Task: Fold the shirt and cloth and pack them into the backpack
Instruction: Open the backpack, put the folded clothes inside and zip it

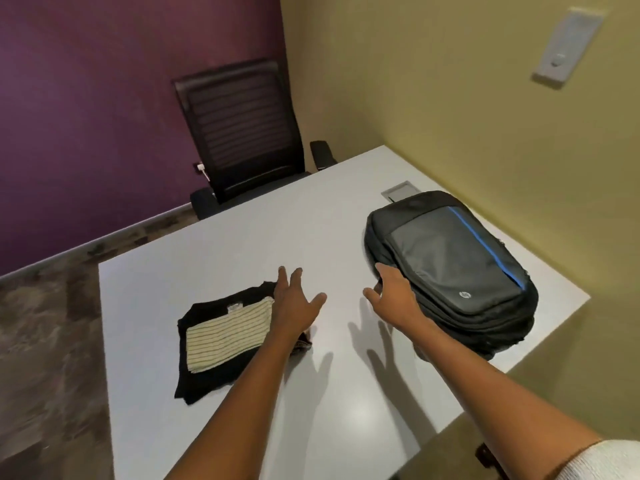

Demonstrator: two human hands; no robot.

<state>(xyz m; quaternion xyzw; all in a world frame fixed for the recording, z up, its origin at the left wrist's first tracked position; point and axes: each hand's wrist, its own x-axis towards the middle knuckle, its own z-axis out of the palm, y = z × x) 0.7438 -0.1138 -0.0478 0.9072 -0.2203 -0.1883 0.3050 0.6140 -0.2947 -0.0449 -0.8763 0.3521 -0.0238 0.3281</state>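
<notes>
Head-camera view: the right hand (391, 292) is seen just right of centre frame, laid against the near left end of the backpack (457, 265), its fingers bent around that edge; whether a firm hold is had cannot be told. The left hand (294, 303) is held open at centre, fingers spread, over the right edge of the folded pile. At lower left of centre, the striped cloth (228, 332) is shown folded on top of the folded black shirt (201, 382), both resting on the white table (242, 237). The backpack is laid flat at right of frame, front panel up, apparently zipped, near the table's right edge. An office chair (242, 133) is visible in the upper middle, against a purple wall (86, 116).

Folding is judged done; packing is not yet begun. If the bag is dragged by one end, it could be swung off the table's edge. If the pile is brushed by the left forearm, the folds could be undone.
</notes>
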